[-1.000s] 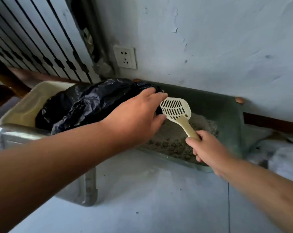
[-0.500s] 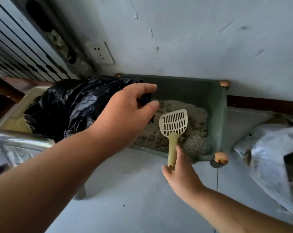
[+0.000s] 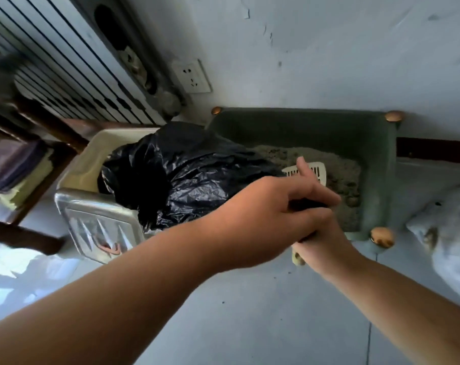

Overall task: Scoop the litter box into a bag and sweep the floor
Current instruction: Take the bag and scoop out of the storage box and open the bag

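Note:
A green litter box [image 3: 379, 164] with round brown corner knobs stands against the wall and holds grey litter [image 3: 344, 177]. To its left, a black bag [image 3: 186, 175] fills a cream bin [image 3: 91, 156] and spills over the box's left edge. My left hand [image 3: 271, 217] reaches across in front of the box, its fingers pinched on a dark fold of the bag. My right hand [image 3: 329, 246], partly under the left, grips the handle of a cream slotted scoop [image 3: 319, 172]. The scoop's head lies over the litter, mostly hidden by my left fingers.
The bin's metal lid [image 3: 99, 227] hangs at its front. A white sack [image 3: 453, 233] lies on the floor at the right. A radiator [image 3: 65, 56] and a wall socket [image 3: 193, 76] are behind, and dark wooden furniture [image 3: 39, 127] stands at the left.
My left hand has moved right and down across my right hand and closed on the bag's fold. The scoop's head has shifted further back over the litter.

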